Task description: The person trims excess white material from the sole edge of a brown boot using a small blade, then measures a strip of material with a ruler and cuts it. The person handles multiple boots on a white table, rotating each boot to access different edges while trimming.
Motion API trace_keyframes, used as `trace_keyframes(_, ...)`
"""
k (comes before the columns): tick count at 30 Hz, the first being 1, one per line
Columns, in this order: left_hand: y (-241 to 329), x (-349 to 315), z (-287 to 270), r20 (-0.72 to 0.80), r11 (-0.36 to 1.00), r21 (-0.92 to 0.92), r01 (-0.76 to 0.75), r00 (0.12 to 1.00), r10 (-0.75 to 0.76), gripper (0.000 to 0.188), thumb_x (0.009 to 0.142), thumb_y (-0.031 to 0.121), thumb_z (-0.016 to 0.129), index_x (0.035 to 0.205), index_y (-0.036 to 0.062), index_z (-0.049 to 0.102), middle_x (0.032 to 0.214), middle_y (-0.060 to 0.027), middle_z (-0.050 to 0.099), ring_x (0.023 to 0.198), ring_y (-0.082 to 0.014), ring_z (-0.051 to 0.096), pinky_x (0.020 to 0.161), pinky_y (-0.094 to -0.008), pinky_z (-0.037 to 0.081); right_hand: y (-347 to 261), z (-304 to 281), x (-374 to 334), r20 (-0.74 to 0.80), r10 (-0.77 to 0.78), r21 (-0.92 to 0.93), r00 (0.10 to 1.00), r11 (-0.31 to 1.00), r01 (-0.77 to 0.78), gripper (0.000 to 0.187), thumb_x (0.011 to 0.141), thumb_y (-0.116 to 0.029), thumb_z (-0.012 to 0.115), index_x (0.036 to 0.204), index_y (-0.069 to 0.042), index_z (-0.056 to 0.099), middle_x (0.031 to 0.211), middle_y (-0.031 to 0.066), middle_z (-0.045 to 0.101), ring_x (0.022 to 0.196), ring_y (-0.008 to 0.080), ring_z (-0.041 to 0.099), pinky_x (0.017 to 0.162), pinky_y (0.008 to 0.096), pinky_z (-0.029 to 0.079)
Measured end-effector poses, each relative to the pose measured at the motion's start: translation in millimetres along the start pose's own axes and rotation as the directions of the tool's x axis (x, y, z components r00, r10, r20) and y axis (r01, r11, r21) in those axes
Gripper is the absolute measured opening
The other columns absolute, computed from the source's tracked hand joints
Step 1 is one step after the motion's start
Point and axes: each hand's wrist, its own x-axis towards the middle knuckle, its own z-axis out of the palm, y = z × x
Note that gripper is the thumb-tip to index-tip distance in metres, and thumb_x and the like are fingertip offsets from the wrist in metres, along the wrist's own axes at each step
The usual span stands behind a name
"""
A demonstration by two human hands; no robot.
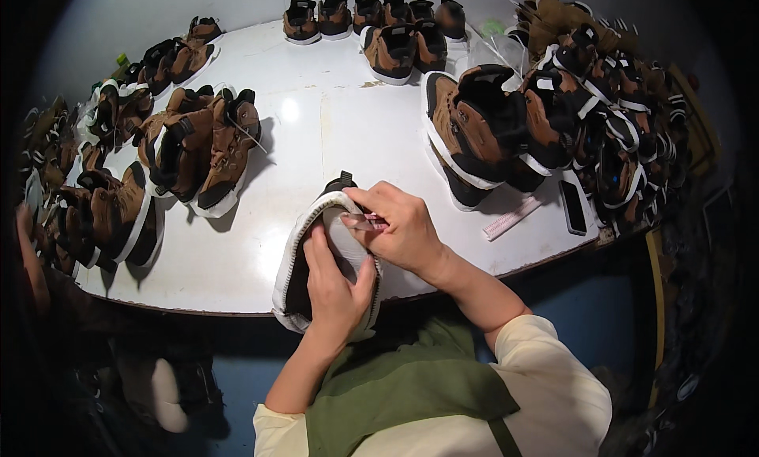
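Note:
A shoe [291, 255] with a white sole and dark upper is held at the table's front edge, its underside turned up and its heel loop pointing away from me. My left hand [336, 287] grips it, fingers and thumb spread over the sole. Closed around a slim tool [365, 221] with a pinkish-white patterned handle, my right hand [399, 226] rests at the heel end of the sole. The tool's tip lies against or just over the sole; its exact kind is hard to make out.
Brown-and-black shoes [202, 145] stand on the white table [316, 125] to the left, more shoes [482, 125] to the right and along the back. At right lie a pink-and-white strip [512, 218] and a phone [573, 207], beside a large shoe heap [624, 133]. Someone's arm [32, 259] shows far left.

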Motion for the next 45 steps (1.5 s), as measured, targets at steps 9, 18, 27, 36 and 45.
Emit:
trace_keyframes(9,-14.1,10.2,9.5,-0.075,0.955,-0.251,0.155,0.981,-0.179,0.057,0.068,-0.003,0.054,0.124,-0.009,0.048,0.101,-0.0275,0.061,0.089,-0.0431,0.062,0.078,-0.0408,0.051,10.8,3.7,-6.6,-0.034,-0.139,-0.012,0.99,0.99,0.139,0.041,0.074,-0.007,0.072,0.114,-0.003,0.065,0.076,0.0091,0.061,0.059,0.0229,0.062,0.051,0.0314,0.051)
trace_keyframes(18,-19.9,-4.8,-25.9,0.185,0.872,-0.392,0.294,0.953,-0.238,0.044,0.071,-0.006,0.05,0.115,-0.004,0.056,0.098,-0.0119,0.063,0.091,-0.0171,0.061,0.082,-0.0258,0.047,20.0,14.2,-6.6,-0.071,-0.146,0.14,0.987,0.978,0.155,0.034,0.081,-0.001,0.067,0.115,-0.003,0.066,0.074,0.0101,0.061,0.055,0.0144,0.057,0.049,0.0259,0.045)
trace_keyframes(27,-44.5,-32.5,-44.2,0.147,0.729,-0.655,0.198,0.98,-0.134,0.037,0.074,-0.007,0.056,0.111,-0.0067,0.058,0.109,-0.0114,0.063,0.099,-0.0178,0.06,0.092,-0.0291,0.044,29.2,-14.6,-15.3,0.139,0.059,0.591,0.989,0.796,-0.131,0.03,0.086,-0.022,0.071,0.111,-0.005,0.068,0.092,0.0016,0.061,0.074,0.0047,0.052,0.065,0.0191,0.044)
trace_keyframes(36,-62.5,-33.0,-73.3,0.117,0.626,-0.763,0.158,0.987,-0.107,0.044,0.087,0.009,0.062,0.126,-0.0057,0.051,0.121,-0.0184,0.059,0.107,-0.0274,0.06,0.095,-0.0402,0.048,16.9,-9.5,-9.8,0.549,0.182,0.711,0.816,0.411,-0.57,0.044,0.084,-0.04,0.072,0.1,0.001,0.067,0.099,0.0051,0.065,0.091,0.012,0.059,0.085,0.025,0.045)
trace_keyframes(45,-55.2,18.5,-103.6,0.296,0.88,-0.425,-0.213,0.885,0.358,0.044,0.073,0.011,0.073,0.113,-0.0025,0.061,0.111,-0.0145,0.064,0.101,-0.0269,0.062,0.092,-0.0404,0.046,-14.5,-39.0,13.4,0.622,0.088,0.765,0.778,0.143,-0.627,0.069,0.072,-0.017,0.081,0.129,0.003,0.048,0.103,0.0068,0.065,0.097,0.0103,0.061,0.089,0.0233,0.045)
